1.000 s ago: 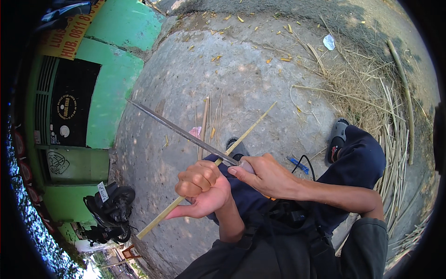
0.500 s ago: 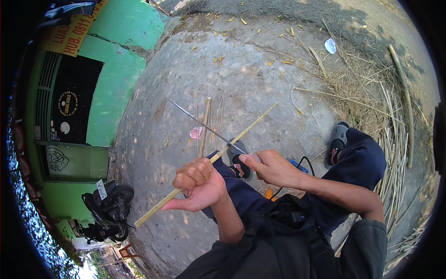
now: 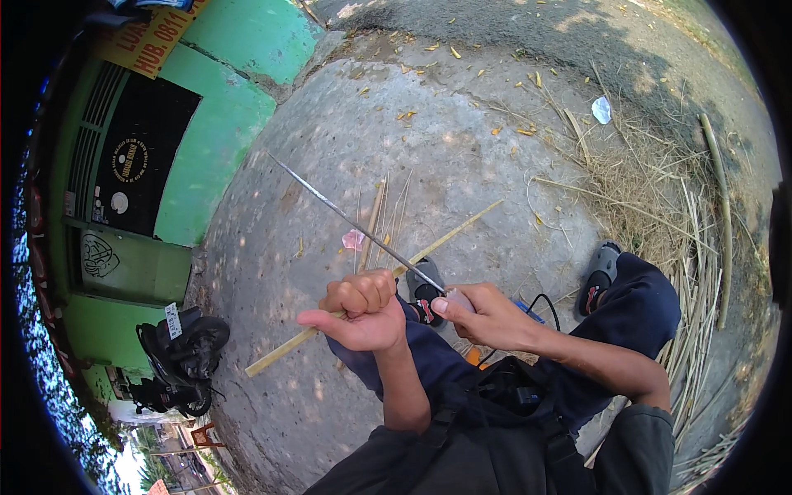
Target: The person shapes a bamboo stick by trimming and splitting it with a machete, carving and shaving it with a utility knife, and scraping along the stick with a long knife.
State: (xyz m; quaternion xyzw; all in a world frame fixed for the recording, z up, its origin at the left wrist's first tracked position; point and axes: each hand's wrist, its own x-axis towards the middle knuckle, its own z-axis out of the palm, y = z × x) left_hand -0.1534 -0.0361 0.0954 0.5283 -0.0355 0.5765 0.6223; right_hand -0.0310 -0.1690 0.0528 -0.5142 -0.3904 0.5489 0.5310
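Observation:
My left hand is closed round a long, pale bamboo strip, its thumb stretched out to the left. The strip slants from lower left to upper right, past both sides of the fist. In my right hand is the handle of a long, narrow-bladed knife, its blade pointing up and left, away from me. Just beyond my left fist, blade and strip cross; whether they touch I cannot tell. Both hands are above my knees and dark trousers.
Thin bamboo pieces and a pink scrap lie on the concrete ahead. Dry shavings, long strips and a pole lie to the right. Leftward stand a green wall and a motorcycle.
The knife blade has swung out, its tip farther left and higher. My left fist has turned, thumb raised off the strip, and the strip lies at a flatter slant. The view has shifted slightly.

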